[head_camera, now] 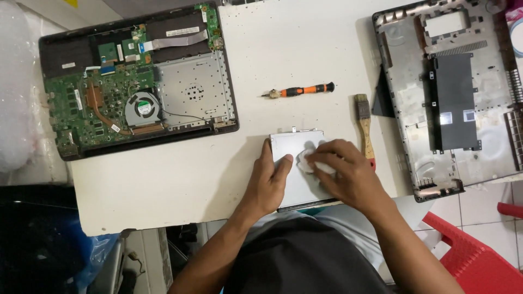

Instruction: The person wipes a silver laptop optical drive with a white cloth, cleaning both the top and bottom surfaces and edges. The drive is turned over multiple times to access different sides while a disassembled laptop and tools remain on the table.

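Note:
A flat silver drive (pixel 292 146) lies near the table's front edge. My left hand (pixel 268 182) grips its left side, thumb resting on top. My right hand (pixel 348 174) presses a small white cloth (pixel 311 162) onto the drive's top face. An opened laptop (pixel 136 81) with green circuit board, fan and copper pipe exposed sits at the far left, apart from both hands.
A screwdriver (pixel 302 91) with an orange and black handle lies mid-table. A wooden-handled brush (pixel 364 126) rests just right of the drive. The laptop's removed bottom cover (pixel 452 98) lies at the right. A red plastic chair (pixel 479 256) stands lower right; bubble wrap (pixel 19 92) far left.

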